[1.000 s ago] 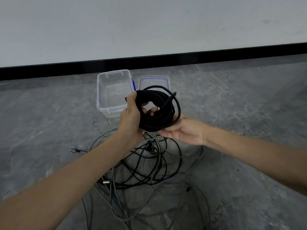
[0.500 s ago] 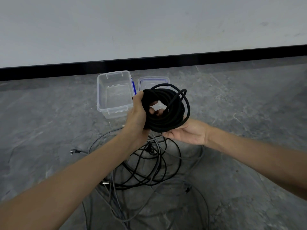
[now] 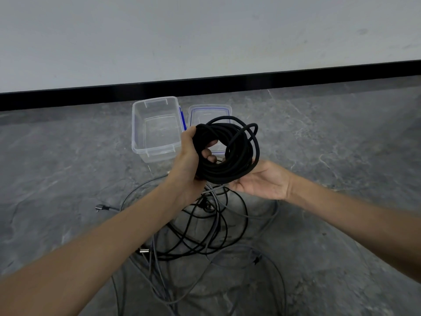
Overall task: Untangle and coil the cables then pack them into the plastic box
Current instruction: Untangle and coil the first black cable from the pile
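Seen from the head camera, the black coiled cable is held up in the air between both hands, in front of the near right corner of the plastic box and above the floor. The left hand grips the coil's left side: its fingers are curled round the bundle, and two fingertips show through the hole in the middle while the rest are hidden behind the strands. The right hand lies palm up under the coil's lower right edge, fingers held fairly straight and close together as they reach beneath it, their tips covered by the cable, and the thumb rises beside the loops. The clear box stands open on the floor near the black baseboard, and its lid, edged with a blue line, lies just beside it on the right, the nearer half hidden by the coil. A blue clip shows on the box's right wall. Any lettering on box or lid is too small to read. Below the hands a tangle of black and grey cables sprawls on the floor, partly covered by the left forearm and cut off at the bottom edge. A small angled plug lies to the tangle's left and a silver connector at its near side; their type cannot be told.
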